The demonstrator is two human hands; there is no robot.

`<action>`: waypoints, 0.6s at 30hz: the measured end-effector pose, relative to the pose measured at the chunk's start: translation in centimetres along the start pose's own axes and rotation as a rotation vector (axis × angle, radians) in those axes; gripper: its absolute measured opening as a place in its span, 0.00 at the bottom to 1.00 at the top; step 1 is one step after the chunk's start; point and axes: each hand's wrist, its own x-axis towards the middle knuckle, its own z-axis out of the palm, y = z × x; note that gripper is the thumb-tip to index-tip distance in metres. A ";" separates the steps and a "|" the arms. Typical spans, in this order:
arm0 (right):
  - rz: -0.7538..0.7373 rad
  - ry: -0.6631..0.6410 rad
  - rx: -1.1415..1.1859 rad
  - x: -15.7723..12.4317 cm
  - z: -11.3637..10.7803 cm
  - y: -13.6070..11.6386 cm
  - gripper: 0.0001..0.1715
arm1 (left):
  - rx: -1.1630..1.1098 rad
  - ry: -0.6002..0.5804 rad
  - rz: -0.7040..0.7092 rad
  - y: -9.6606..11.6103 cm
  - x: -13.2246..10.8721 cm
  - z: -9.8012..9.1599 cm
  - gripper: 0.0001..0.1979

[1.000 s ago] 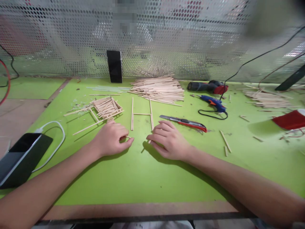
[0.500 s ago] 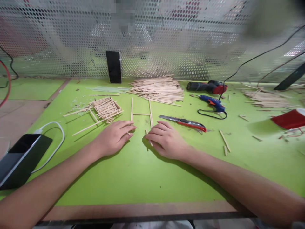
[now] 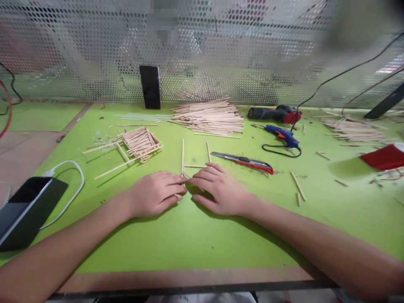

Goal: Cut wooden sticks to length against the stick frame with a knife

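Note:
A small H-shaped frame of thin wooden sticks [image 3: 182, 153] lies flat on the green table in front of me. My left hand [image 3: 159, 193] is at the near end of its left stick, fingers together and tips against the wood. My right hand [image 3: 219, 189] rests palm down over the near right part of the frame, with its fingers stretched and apart. The right fingertips meet the left ones. Beneath the right fingers, a short loose stick is mostly covered. The frame's near ends are hidden by my hands.
A box-like stick model [image 3: 140, 145] stands left of the frame. Behind are a stick pile [image 3: 208, 118] and an upright phone [image 3: 150, 87]. A utility knife [image 3: 243, 161], blade out, and a blue glue gun [image 3: 282, 135] lie right. A phone on a cable [image 3: 28, 206] sits front left.
The stick frame has shifted toward me and slightly right, along with my left hand. My right fingers have moved left over its near end, bringing both hands' fingertips together.

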 end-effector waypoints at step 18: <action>-0.107 -0.003 0.020 -0.2 -0.1 0.3 0.19 | 0.037 0.002 -0.013 -0.9 -0.3 -0.1 0.20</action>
